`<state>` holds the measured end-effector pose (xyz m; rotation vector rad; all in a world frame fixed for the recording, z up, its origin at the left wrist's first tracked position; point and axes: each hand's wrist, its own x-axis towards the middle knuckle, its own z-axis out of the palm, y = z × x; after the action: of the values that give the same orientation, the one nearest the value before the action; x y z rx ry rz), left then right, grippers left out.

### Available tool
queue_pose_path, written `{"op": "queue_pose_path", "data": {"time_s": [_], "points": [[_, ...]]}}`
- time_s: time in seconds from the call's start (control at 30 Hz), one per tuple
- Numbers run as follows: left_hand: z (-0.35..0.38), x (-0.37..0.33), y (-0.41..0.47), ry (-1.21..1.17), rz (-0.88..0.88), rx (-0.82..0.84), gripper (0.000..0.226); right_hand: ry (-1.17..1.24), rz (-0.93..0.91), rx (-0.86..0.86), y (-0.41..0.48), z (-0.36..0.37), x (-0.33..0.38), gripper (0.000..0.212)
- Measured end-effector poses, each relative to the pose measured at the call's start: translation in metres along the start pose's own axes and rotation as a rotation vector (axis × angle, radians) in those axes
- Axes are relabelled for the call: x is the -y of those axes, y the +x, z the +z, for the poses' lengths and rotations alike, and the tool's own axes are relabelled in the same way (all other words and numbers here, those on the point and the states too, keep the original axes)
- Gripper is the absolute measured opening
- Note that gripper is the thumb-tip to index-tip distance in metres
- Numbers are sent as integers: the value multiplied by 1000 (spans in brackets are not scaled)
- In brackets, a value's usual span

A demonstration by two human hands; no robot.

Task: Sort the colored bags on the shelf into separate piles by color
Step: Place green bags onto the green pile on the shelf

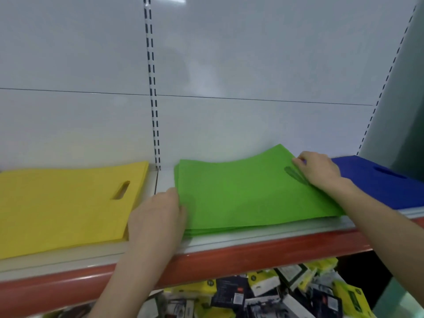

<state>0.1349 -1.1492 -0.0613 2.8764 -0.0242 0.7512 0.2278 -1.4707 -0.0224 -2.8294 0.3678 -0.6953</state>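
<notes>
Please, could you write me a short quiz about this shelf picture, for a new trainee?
1. True or false: the green bags lie between the yellow bags and the blue bags.
2. Which bags do the left hand and the right hand both touch? A yellow, B green, C blue.
3. Fill in: the front edge of the shelf is ___.
Key: 1 true; 2 B; 3 red.

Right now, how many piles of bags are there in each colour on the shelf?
yellow pile: 1
green pile: 1
blue pile: 1
Total: 3 piles
</notes>
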Motion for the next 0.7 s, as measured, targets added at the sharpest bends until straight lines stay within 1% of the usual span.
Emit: {"op": "queue_pose_path", "data": {"time_s": [0.2,0.37,0.6,0.7], "points": [[-5,-5,-3,104,-38,53,26,-78,-55,102,11,18,-5,36],[-10,-16,-4,180,-52,74,28,-137,-59,131,15,19,-10,33],[-9,-23,-3,196,-82,95,26,-156,-74,103,16,14,-10,35],[-16,-24,-7,157,-90,33,32,-78,-105,24,14,-2,0,34]]}}
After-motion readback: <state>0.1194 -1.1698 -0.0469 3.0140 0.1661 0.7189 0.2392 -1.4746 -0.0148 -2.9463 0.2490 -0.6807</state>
